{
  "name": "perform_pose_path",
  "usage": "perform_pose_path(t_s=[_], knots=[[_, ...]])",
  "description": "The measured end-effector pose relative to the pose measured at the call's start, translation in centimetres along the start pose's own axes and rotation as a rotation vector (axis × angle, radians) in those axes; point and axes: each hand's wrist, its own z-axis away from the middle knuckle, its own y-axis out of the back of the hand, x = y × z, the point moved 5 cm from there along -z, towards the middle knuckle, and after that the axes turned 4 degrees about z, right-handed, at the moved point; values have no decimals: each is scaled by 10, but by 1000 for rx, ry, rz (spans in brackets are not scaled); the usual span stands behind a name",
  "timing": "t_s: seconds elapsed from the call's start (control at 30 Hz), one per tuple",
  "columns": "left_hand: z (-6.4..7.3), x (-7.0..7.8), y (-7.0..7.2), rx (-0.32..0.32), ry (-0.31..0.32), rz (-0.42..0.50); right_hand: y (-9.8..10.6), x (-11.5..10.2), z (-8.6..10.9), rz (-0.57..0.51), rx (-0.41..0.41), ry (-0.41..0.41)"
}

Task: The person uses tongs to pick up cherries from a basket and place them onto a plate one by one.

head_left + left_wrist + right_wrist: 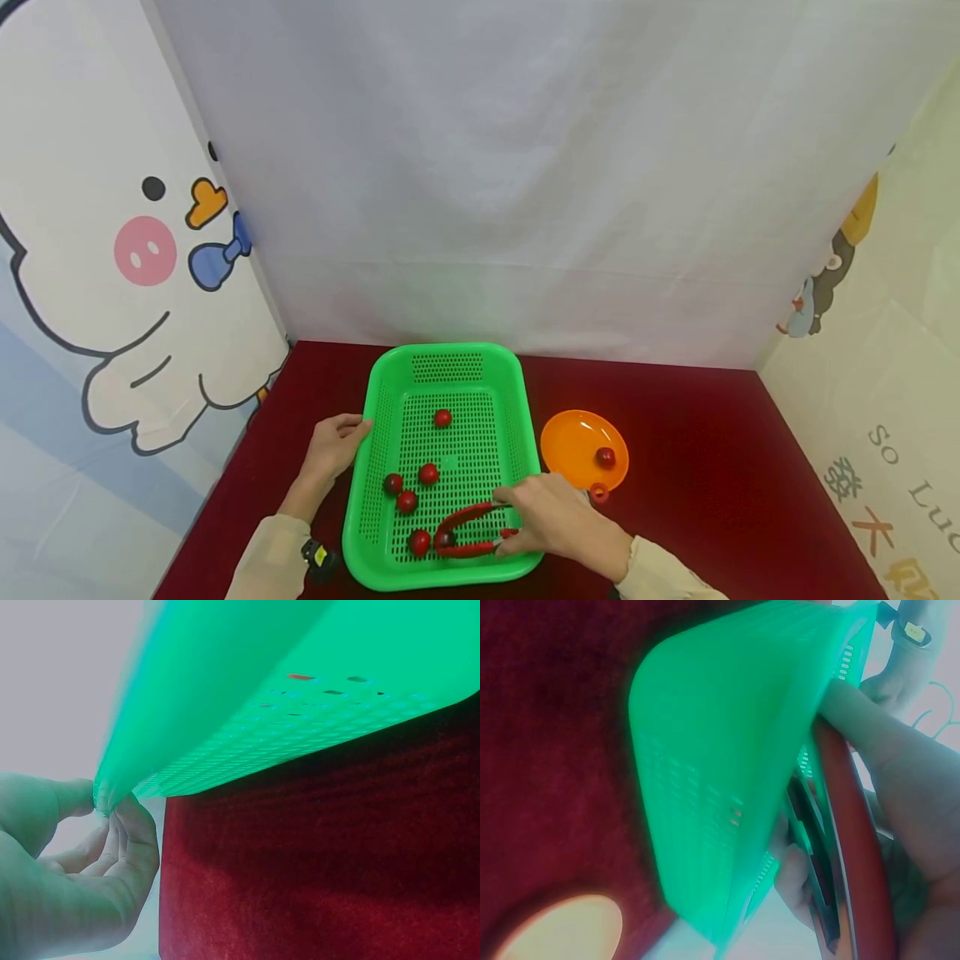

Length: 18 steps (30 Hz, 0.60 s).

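My left hand (333, 446) pinches the left rim of a green perforated basket (217, 682) between thumb and fingers. In my right hand (558, 517) are red tongs (472, 550), held over the basket's near right rim. Their tips reach down inside, on either side of a dark red ball (447, 538) near the front. Another red ball (419, 543) sits just left of the tips. Several more small, shiny red balls lie in the basket, one red ball (443, 418) toward the back.
Right of the basket stands an orange plate (570, 442) with one red ball (605, 457) on it. A dark red cloth (697, 467) covers the table. A white curtain (525, 183) hangs behind, with printed panels at both sides.
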Motion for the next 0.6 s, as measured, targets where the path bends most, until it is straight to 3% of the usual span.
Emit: perform_pose_path(t_s=[0.47, 0.6], knots=[[0, 0, -1, -6, 2, 8, 5, 8, 8, -52, 85, -23], [1, 1, -1, -7, 5, 6, 8, 11, 11, -76, 142, -15]])
